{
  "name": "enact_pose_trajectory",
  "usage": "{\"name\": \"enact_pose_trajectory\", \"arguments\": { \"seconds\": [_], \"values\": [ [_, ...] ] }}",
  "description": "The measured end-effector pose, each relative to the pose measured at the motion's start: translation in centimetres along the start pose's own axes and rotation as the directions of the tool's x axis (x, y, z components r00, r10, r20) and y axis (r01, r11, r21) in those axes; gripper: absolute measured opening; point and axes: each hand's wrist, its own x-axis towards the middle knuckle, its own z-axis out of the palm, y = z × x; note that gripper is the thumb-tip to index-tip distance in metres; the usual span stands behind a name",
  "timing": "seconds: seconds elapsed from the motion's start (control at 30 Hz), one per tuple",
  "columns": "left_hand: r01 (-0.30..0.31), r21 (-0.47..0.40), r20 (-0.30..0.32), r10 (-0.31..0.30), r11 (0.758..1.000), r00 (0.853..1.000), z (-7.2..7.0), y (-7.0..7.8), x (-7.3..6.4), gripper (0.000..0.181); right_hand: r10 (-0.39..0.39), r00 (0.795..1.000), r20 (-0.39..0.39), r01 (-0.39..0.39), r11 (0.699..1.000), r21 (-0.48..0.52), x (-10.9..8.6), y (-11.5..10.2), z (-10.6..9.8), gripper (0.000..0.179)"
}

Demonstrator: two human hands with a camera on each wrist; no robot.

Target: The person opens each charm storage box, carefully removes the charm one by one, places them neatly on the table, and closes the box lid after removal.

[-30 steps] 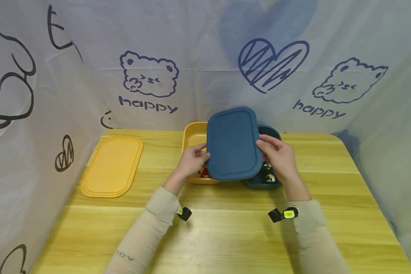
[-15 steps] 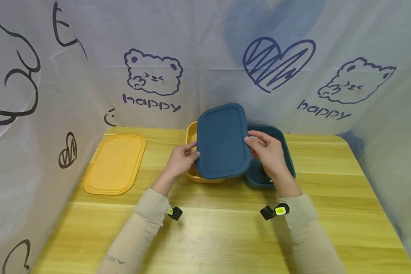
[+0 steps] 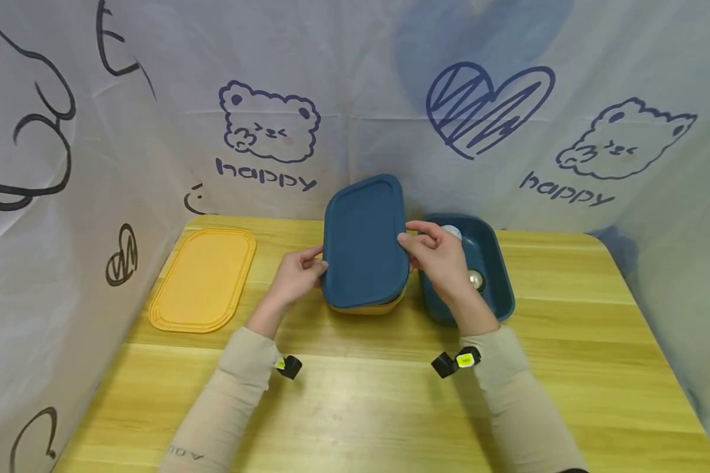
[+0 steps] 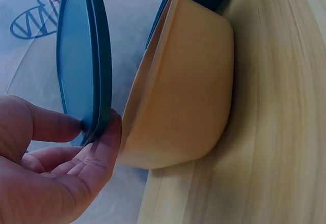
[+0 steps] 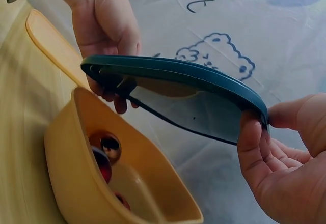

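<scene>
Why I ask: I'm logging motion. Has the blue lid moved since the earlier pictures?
Yes, leftward in the head view: the blue lid is now closer to the yellow lid lying on the table, and held over the yellow container.

Soft shadows, pale glare on the tabletop (image 3: 355, 401), dimmer wrist views

From above, the head camera looks forward and down over the yellow wood-grain desk (image 3: 355, 401) to the white cloth backdrop (image 3: 373, 66) printed with drawings, farthest back and taking in the left grip (image 3: 296, 277) and right grip (image 3: 442, 264). Both wrist cameras sit close and rolled sideways: the left one faces the outer wall of the deep orange-yellow plastic box (image 4: 183, 86), the right one looks from the opposite side into its open interior. All three share the dark-blue rounded-rectangular plastic lid (image 3: 365, 242).
</scene>
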Motion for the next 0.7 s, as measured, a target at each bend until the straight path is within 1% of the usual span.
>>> {"name": "enact_pose_trajectory", "arguments": {
  "seconds": [0.2, 0.4, 0.53, 0.7],
  "values": [
    [0.017, -0.003, -0.019, -0.017, 1.000, 1.000, -1.0, -0.4, -0.4, 0.049, -0.017, 0.999, 0.034, 0.018, 1.000, -0.007, -0.1, -0.5, 1.7, 0.045],
    [0.021, -0.001, -0.043, -0.021, 1.000, 0.999, -1.8, -1.2, -0.3, 0.048, -0.033, 0.998, 0.054, 0.033, 0.999, 0.001, 0.0, -0.5, 3.0, 0.043],
    [0.030, -0.002, -0.054, -0.030, 1.000, 0.998, -2.3, -1.6, -0.5, 0.047, -0.020, 0.997, 0.072, 0.020, 1.000, 0.010, 0.0, -0.5, 4.0, 0.043],
    [0.044, -0.009, -0.048, -0.045, 0.999, 0.998, -2.8, -2.2, -0.8, 0.047, -0.008, 0.996, 0.089, 0.009, 1.000, -0.016, 0.0, -0.3, 5.3, 0.042]
  ]
}}
